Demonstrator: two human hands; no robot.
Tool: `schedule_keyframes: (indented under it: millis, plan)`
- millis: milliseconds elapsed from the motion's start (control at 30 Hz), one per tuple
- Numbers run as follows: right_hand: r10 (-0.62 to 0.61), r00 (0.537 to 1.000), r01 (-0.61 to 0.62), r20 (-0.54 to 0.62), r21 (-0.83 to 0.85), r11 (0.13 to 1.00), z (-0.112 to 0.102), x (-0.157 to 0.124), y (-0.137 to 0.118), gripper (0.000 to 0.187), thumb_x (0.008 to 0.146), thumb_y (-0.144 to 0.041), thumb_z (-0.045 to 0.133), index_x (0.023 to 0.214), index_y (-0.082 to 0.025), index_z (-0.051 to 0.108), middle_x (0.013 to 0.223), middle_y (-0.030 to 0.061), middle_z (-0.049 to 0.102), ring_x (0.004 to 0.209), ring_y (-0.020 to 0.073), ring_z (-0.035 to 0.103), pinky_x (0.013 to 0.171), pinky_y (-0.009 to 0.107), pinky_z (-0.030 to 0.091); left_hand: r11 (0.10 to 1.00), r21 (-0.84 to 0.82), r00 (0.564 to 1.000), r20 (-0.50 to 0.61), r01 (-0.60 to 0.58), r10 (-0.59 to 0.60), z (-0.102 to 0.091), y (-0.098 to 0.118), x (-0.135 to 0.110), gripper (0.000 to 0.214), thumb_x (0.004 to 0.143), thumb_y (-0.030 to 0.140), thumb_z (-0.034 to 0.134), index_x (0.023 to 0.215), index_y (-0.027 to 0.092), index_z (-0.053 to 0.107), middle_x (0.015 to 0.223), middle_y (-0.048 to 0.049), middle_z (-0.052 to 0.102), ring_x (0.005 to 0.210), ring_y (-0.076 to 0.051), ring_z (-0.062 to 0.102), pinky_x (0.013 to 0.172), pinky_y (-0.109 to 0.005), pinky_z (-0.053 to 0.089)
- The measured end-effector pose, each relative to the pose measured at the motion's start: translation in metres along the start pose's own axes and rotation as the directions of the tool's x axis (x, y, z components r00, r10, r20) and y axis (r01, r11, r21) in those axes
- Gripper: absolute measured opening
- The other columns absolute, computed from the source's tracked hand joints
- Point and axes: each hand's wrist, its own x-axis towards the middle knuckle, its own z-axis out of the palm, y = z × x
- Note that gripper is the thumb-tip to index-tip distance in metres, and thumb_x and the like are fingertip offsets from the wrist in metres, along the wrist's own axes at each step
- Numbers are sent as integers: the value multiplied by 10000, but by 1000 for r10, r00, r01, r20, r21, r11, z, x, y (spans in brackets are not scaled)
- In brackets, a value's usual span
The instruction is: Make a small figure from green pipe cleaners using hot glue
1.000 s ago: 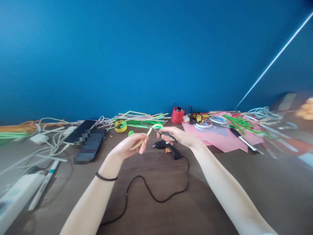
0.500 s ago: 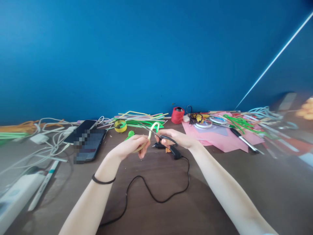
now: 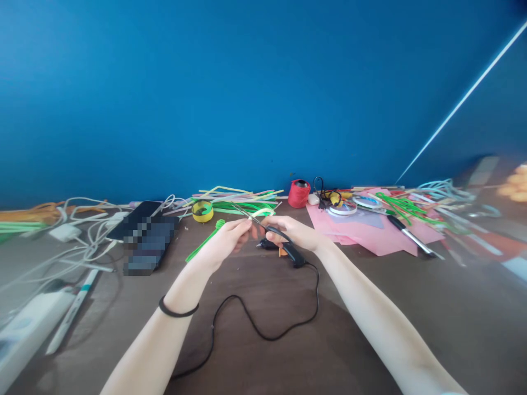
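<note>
My left hand [image 3: 225, 239] is closed in a pinch near the blades of black-handled scissors [image 3: 263, 225]; what it pinches is too small to name. My right hand [image 3: 293, 232] grips the scissors' handles. The two hands meet above the brown table [image 3: 354, 307]. A black glue gun [image 3: 284, 250] lies just under them, its black cord [image 3: 263, 329] curling toward me. A green pipe cleaner [image 3: 205, 241] lies on the table by my left hand. A pale curled pipe cleaner [image 3: 263, 212] shows just behind the scissors.
A phone [image 3: 144, 233] and white cables [image 3: 78, 236] lie at the left, a white power strip [image 3: 24, 329] nearer me. Along the blue wall lie coloured pipe cleaners [image 3: 234, 200], yellow tape [image 3: 202, 210], a red thread spool [image 3: 298, 193], and pink paper [image 3: 370, 225] with tools.
The pale pipe cleaner held up in my left hand is no longer raised there. My left hand has turned and moved up to the scissor blades; a green pipe cleaner now shows beside it.
</note>
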Motion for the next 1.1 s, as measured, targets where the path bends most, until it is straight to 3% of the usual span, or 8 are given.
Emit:
schedule_keyframes:
  millis: [267,533,667,800,867,933,1000,1100]
  plan:
    - [-118,989,116,89,29,993,3,-1,-9,395,789,-549,495,931,-180,498,693,-31,406,545,74,410,475,199,400,994,-110,993,119,8,5,-4,-5,3,307,832,307,403,586,147,491,466,84,172,403,-52,129,395,-226,90]
    - [-186,982,187,14,-89,978,2,2,-3,423,783,-576,475,893,-170,523,732,-2,451,608,96,414,501,208,357,987,-161,991,128,-24,45,-5,-7,5,302,827,291,409,573,147,484,453,83,179,390,-46,139,390,-220,99]
    - [-140,984,135,-109,-47,990,2,1,-8,445,763,-590,494,846,-154,524,627,-34,414,515,76,378,465,209,332,990,-142,992,122,-7,25,-2,-8,7,307,826,279,400,567,143,494,453,83,174,391,-45,134,382,-210,98]
    - [-91,952,117,-291,70,991,-11,-2,-7,452,753,-608,495,868,-171,515,578,-54,393,478,75,401,459,205,339,993,-119,996,88,22,-12,-2,-11,10,283,820,275,408,592,142,508,461,85,181,387,-41,129,375,-198,90]
    - [-22,908,50,-419,58,997,-22,-2,-1,466,759,-615,476,912,-177,520,599,-36,445,509,92,454,454,202,329,991,-132,999,41,19,-14,-7,-14,14,272,818,304,421,627,142,525,468,90,178,382,-39,123,371,-190,87]
    - [99,835,-134,-542,-24,991,-35,-2,9,475,766,-614,458,935,-176,529,659,0,521,561,117,511,455,205,330,989,-149,1000,-17,21,-23,-14,-18,18,253,803,306,431,672,131,560,468,91,195,376,-37,132,365,-183,97]
    - [207,781,-372,-589,-172,912,-47,-4,19,450,759,-590,484,938,-183,552,788,43,604,676,152,575,543,225,395,985,-172,999,-47,14,-23,-22,-22,22,229,774,259,419,721,117,590,478,73,267,377,-43,192,363,-178,144]
    - [219,712,-578,-667,-381,722,-64,-9,32,424,792,-521,465,1062,-201,537,1020,76,632,904,198,596,724,252,431,987,-160,993,-121,-35,16,-30,-27,26,215,742,219,417,753,113,604,512,46,358,409,-53,294,386,-176,223]
